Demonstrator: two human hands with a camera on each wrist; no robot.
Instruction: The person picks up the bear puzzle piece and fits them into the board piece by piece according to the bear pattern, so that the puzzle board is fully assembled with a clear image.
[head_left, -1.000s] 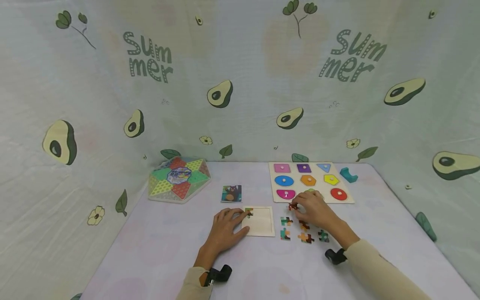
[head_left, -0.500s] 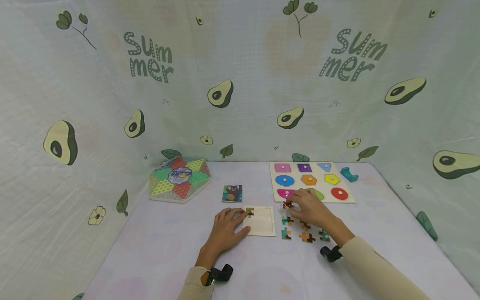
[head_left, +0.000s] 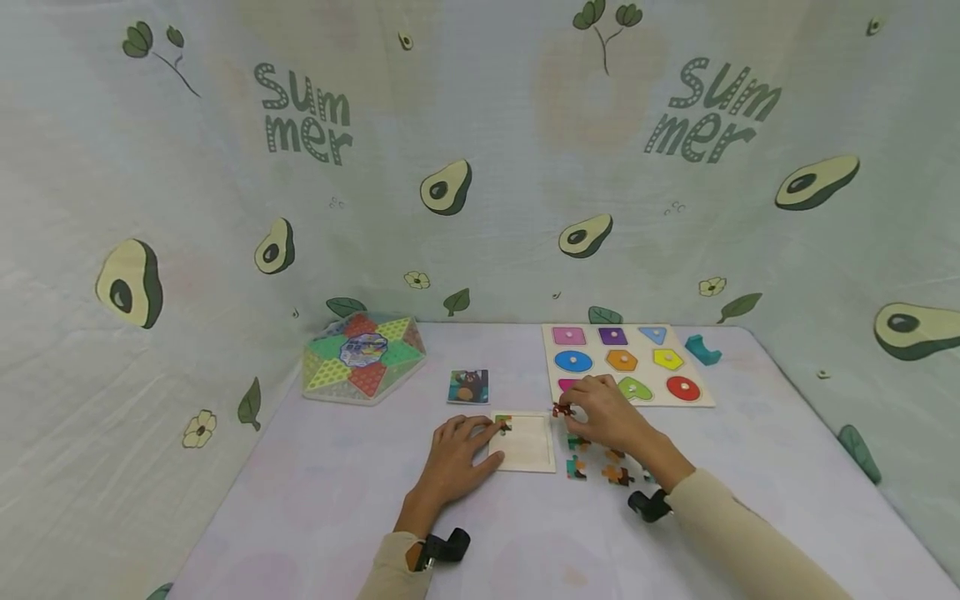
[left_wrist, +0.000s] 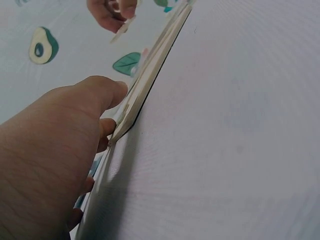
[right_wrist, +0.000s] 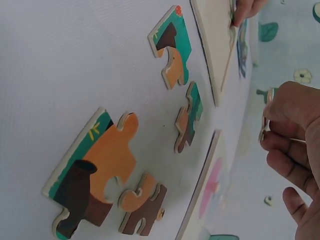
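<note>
The right hand [head_left: 603,412] pinches a puzzle piece [head_left: 558,410] between thumb and fingertips, raised, just off the tray [head_left: 531,446] at its 2 o'clock corner. The left hand [head_left: 457,458] lies at the tray's 9 o'clock side, fingers extended, thumb apart, gripping nothing; its index finger reaches toward the corner piece [head_left: 506,424] at 10 to 11 o'clock. Loose pieces [head_left: 576,467] lie near the tray at 3 to 4 o'clock.

Caution: a light pinch could let the held piece rotate or drop. If lowered misaligned, it could ride up on the corner piece. Uneven left-hand pressure could skew the tray. A low right hand could scatter the loose pieces
</note>
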